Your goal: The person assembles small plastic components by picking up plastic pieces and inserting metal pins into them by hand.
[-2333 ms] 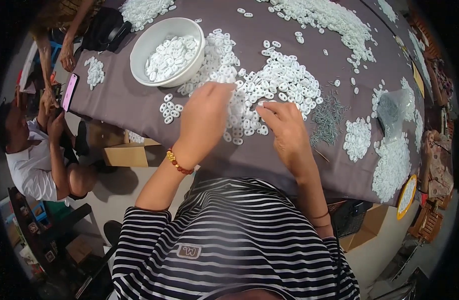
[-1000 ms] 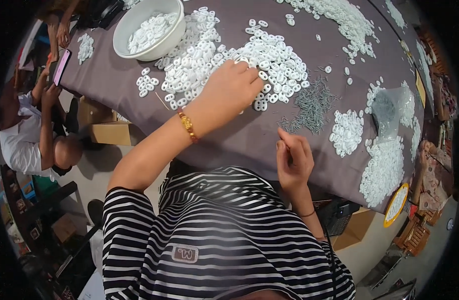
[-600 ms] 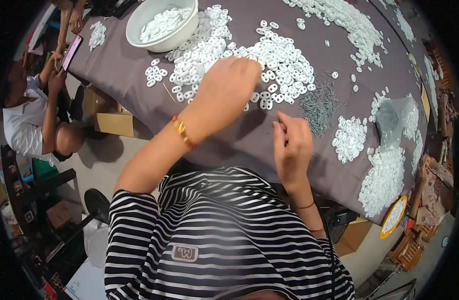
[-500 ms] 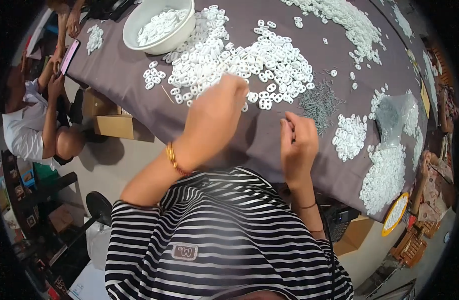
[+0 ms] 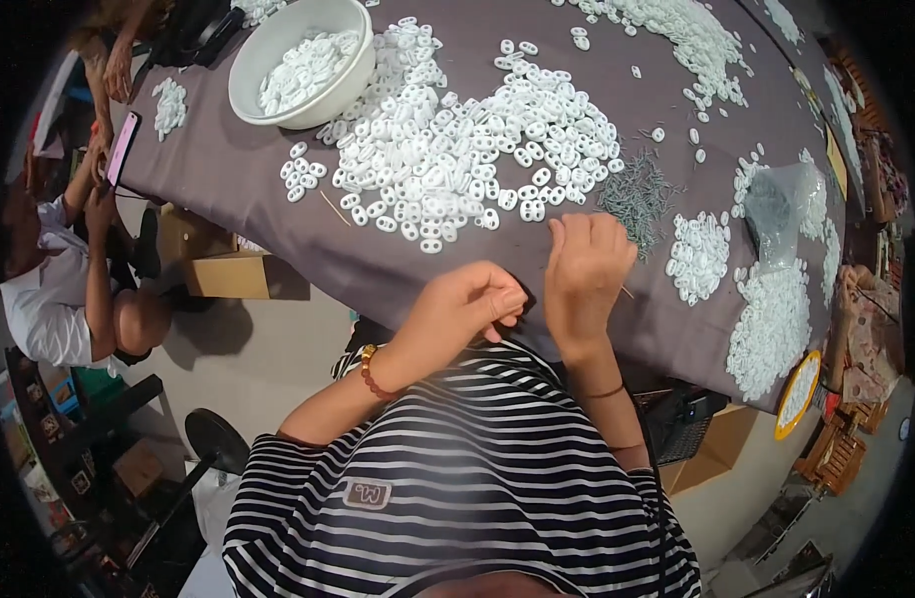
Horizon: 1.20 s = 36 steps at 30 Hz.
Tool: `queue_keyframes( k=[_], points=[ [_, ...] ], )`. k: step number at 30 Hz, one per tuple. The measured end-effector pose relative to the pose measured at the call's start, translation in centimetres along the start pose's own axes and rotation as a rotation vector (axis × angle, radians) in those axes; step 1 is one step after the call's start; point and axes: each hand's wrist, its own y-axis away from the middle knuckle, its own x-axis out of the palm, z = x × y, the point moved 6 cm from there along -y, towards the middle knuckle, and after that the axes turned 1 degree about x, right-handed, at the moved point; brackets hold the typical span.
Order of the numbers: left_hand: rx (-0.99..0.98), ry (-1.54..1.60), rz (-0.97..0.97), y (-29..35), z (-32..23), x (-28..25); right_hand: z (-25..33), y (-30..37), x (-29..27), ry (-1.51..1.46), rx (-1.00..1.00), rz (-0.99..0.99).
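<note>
White plastic two-hole pieces point(image 5: 457, 149) are spread in one broad heap on the grey-purple tablecloth point(image 5: 228, 169), at twelve o'clock from the two hands; they are too many to be counted. The left hand point(image 5: 467, 309) is held at the near table edge with its fingers curled in and the fingertips pinched together; what is pinched cannot be made out. The right hand point(image 5: 585, 271) is set just beside it at three o'clock, fingers bent down toward the cloth; whether anything is gripped by it cannot be told. A beaded bracelet point(image 5: 370, 369) is worn on the left wrist.

One pile of small grey metal pins point(image 5: 632, 197) lies at one o'clock from the right hand, touching the heap's right edge. One white bowl point(image 5: 298, 60) stands at eleven o'clock from the heap, partly filled with the same white pieces. A small cluster of pieces point(image 5: 300, 177) lies apart at nine o'clock from the heap.

Further piles of white pieces point(image 5: 771, 329) are seen at three o'clock, and one clear plastic bag point(image 5: 781, 214) with dark contents lies among them. One long band of pieces point(image 5: 676, 40) runs along the far side at one o'clock. At nine o'clock, beyond the table edge, a seated person in a white shirt point(image 5: 44, 299) is seen, and one pink phone point(image 5: 121, 149) rests on the cloth's corner. One cardboard box point(image 5: 233, 274) sits under the table.
</note>
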Motion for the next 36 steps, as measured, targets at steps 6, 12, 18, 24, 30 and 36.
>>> queue_keyframes(
  k=[6, 12, 18, 24, 30, 36],
  points=[
    [0.088, 0.098, -0.048, -0.4, -1.0, -0.7, -0.3, -0.3, 0.3, 0.013, -0.038, 0.016],
    [0.041, 0.185, -0.054, -0.9, -1.5, -1.0, -1.4, -0.6, -0.4, -0.154, -0.021, 0.056],
    [0.062, 0.196, -0.052, -1.5, -1.7, -1.0, -1.6, -0.7, 0.2, -0.157, 0.03, 0.087],
    [0.05, 0.257, -0.051, -1.7, -1.5, -1.2, -1.4, -0.9, -1.0, -0.23, 0.097, 0.124],
    [0.098, 0.266, -0.078, -1.9, -2.1, -1.2, -2.1, 0.7, 0.3, -0.876, 0.448, 0.323],
    [0.09, 0.313, -0.033, -2.2, -1.9, -1.0, -0.6, 1.2, -1.3, -1.248, 0.424, 0.318]
  ],
)
